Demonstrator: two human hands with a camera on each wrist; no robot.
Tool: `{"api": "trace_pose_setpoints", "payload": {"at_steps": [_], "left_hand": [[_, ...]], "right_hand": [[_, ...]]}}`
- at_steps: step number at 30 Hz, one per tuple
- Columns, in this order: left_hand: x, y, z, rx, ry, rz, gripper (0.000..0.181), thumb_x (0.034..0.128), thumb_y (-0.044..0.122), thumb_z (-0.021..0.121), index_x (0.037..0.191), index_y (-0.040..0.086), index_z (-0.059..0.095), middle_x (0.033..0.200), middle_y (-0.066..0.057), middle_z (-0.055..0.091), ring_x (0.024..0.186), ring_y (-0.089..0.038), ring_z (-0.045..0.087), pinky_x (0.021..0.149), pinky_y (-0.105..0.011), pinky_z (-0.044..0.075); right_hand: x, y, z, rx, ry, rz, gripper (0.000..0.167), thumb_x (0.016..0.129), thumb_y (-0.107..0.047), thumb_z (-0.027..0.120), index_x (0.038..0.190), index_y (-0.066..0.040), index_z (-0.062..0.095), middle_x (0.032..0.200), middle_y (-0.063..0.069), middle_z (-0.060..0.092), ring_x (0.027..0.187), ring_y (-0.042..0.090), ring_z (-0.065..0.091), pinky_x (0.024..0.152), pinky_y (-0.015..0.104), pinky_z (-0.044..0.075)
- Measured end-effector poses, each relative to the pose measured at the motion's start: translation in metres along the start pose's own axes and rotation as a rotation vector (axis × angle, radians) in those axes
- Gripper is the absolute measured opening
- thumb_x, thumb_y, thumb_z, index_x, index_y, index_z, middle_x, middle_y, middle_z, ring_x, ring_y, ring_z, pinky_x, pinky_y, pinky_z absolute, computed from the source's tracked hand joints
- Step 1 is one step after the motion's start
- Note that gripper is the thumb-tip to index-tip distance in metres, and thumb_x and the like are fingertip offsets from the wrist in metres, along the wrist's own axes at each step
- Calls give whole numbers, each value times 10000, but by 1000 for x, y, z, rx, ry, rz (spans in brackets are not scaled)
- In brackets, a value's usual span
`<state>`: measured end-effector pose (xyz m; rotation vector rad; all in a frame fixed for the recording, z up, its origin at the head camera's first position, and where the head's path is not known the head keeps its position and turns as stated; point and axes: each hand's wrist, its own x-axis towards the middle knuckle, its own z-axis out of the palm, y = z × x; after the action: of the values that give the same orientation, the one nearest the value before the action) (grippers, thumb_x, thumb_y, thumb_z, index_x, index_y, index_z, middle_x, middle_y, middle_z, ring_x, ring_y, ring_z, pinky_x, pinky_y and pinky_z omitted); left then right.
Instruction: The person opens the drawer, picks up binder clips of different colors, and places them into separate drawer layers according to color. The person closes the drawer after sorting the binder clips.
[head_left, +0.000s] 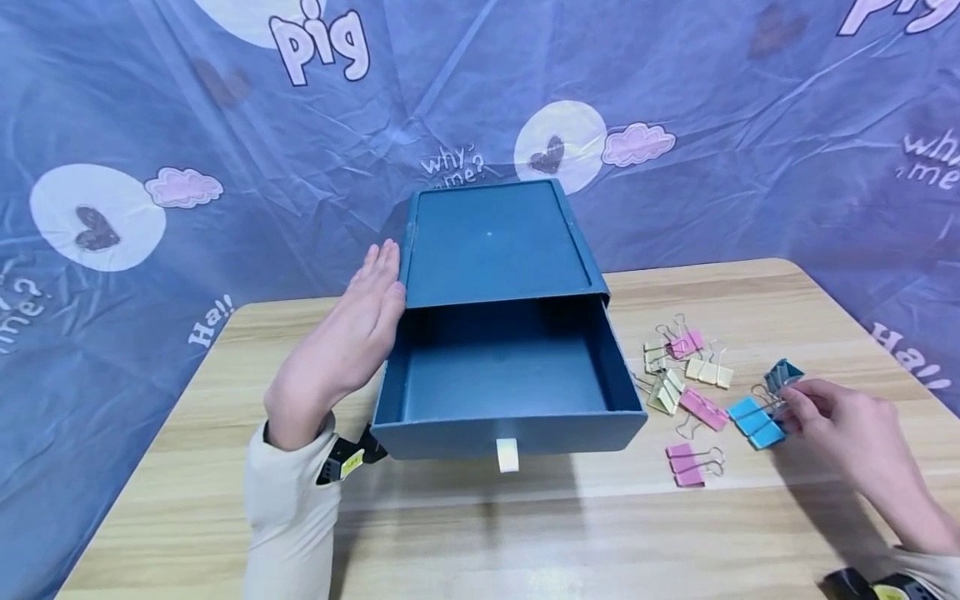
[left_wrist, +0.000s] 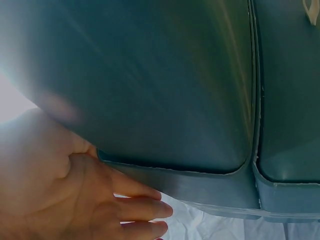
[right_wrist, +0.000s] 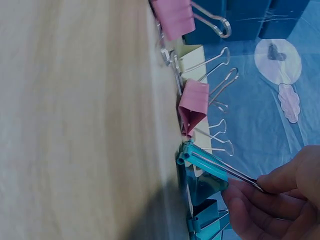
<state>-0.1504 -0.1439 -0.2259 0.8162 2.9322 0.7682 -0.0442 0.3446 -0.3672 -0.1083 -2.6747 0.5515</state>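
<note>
A dark blue drawer box [head_left: 491,242] stands on the table, its drawer [head_left: 510,437] pulled out toward me with a bare floor inside. My left hand [head_left: 352,333], fingers straight, rests against the left side of the box; the left wrist view shows that palm [left_wrist: 75,190] beside the casing. On the right, my right hand [head_left: 851,429] pinches the wire handles of a bright blue binder clip [head_left: 756,422] between thumb and fingers. In the right wrist view this clip [right_wrist: 205,170] tilts at the tabletop. A darker blue binder clip [head_left: 782,375] lies just beyond the fingers.
Pink and pale yellow binder clips lie in a loose cluster right of the drawer, among them a pink clip [head_left: 703,408] and a yellow clip [head_left: 709,372]. Another pink clip [head_left: 686,465] lies nearer me. A printed blue cloth [head_left: 480,100] hangs behind the wooden table [head_left: 202,467].
</note>
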Motion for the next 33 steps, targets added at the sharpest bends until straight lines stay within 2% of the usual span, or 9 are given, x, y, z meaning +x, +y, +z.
{"api": "trace_pose_setpoints", "payload": {"at_steps": [4, 10, 14, 18, 23, 26, 27, 30, 33], "left_hand": [[0, 0, 1, -2, -1, 0, 568, 1060, 274, 145, 1513, -49, 29, 1601, -149, -8, 1465, -224, -68, 1186, -401, 21], [1, 0, 2, -7, -4, -1, 569, 1060, 279, 140, 1512, -50, 32, 1600, -147, -3, 1466, -219, -61, 1187, -401, 27], [1, 0, 3, -10, -6, -4, 568, 1060, 275, 141, 1511, -54, 35, 1600, -152, 1, 1466, -223, -54, 1187, -398, 29], [2, 0, 3, -14, -14, -11, 569, 1059, 275, 140, 1511, -53, 31, 1600, -149, -2, 1466, -224, -54, 1187, -397, 29], [2, 0, 3, -21, -14, -18, 573, 1058, 285, 137, 1513, -47, 27, 1601, -140, -4, 1466, -222, -52, 1187, -397, 31], [2, -1, 2, -24, -10, -20, 574, 1058, 288, 136, 1514, -44, 30, 1602, -139, 1, 1467, -221, -47, 1187, -400, 36], [1, -1, 2, -26, -10, -23, 574, 1058, 290, 135, 1515, -40, 29, 1603, -134, 0, 1467, -218, -47, 1187, -400, 37], [1, -1, 1, -28, -10, -25, 576, 1057, 297, 132, 1517, -34, 31, 1604, -128, 3, 1467, -216, -41, 1186, -402, 42], [1, 0, 0, -30, -11, -24, 579, 1057, 309, 129, 1520, -24, 30, 1605, -114, 2, 1468, -213, -37, 1186, -408, 48]], "right_hand": [[-1, -1, -3, 13, -10, -6, 164, 931, -95, 597, 853, 0, 705, 602, -36, 657, 573, -155, 434, 544, 228, 331], [-1, 0, -4, 7, -15, 11, 177, 933, -114, 599, 844, -8, 710, 588, -36, 652, 567, -149, 428, 553, 274, 341], [-2, 1, -5, 4, -30, 31, 200, 939, -123, 587, 876, 24, 707, 613, 53, 666, 591, 165, 621, 599, 394, 392], [-1, 2, -5, -13, -49, 62, 236, 946, -138, 573, 912, 63, 692, 631, 137, 656, 721, 508, 593, 622, 556, 376], [1, 5, -9, -25, -91, 107, 293, 962, -166, 535, 986, 93, 671, 739, 260, 658, 775, 541, 575, 699, 581, 354], [5, 6, -13, -28, -95, 117, 295, 962, -168, 528, 997, 85, 675, 751, 247, 668, 690, 397, 605, 706, 539, 350], [6, 6, -14, -28, -92, 118, 294, 964, -171, 529, 995, 80, 680, 738, 225, 674, 652, 266, 603, 697, 482, 365], [7, 7, -15, -15, -75, 132, 284, 960, -171, 556, 992, 78, 690, 755, 226, 684, 663, -100, 450, 616, 348, 374], [4, 5, -11, 32, -19, 86, 205, 929, -108, 600, 972, 64, 704, 802, 267, 683, 691, -256, 302, 570, 226, 343]]}}
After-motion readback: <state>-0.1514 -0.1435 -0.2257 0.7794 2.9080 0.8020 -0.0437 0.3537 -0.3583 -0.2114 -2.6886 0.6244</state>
